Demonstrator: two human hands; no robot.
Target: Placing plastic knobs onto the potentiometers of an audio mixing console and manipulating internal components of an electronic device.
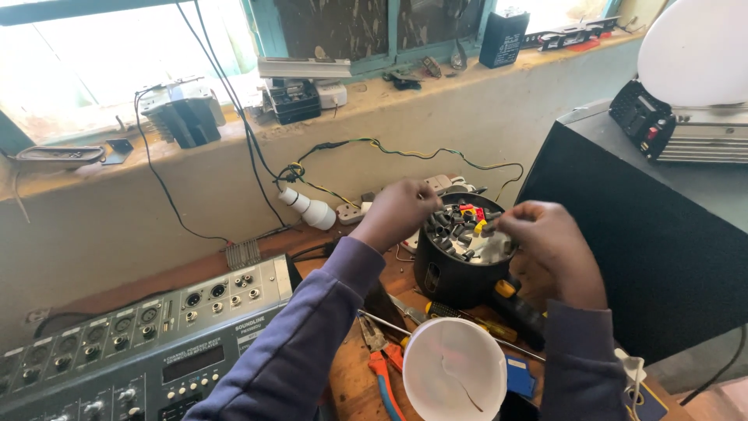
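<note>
Left arm: blue-grey sleeve, runs up from bottom centre-left, wrist straight; left hand (396,212) back-side up, fingers curled down & fwd, tips hidden. Right arm: same sleeve, comes up from bottom right, wrist bent inward; right hand (552,242) knuckles up, fingers pinched toward the left hand. Hands near each other, not touching.

Round black tub (456,273), upright, centre-right of frame; filled with small grey, black, red, yellow and white parts (465,231).
</note>
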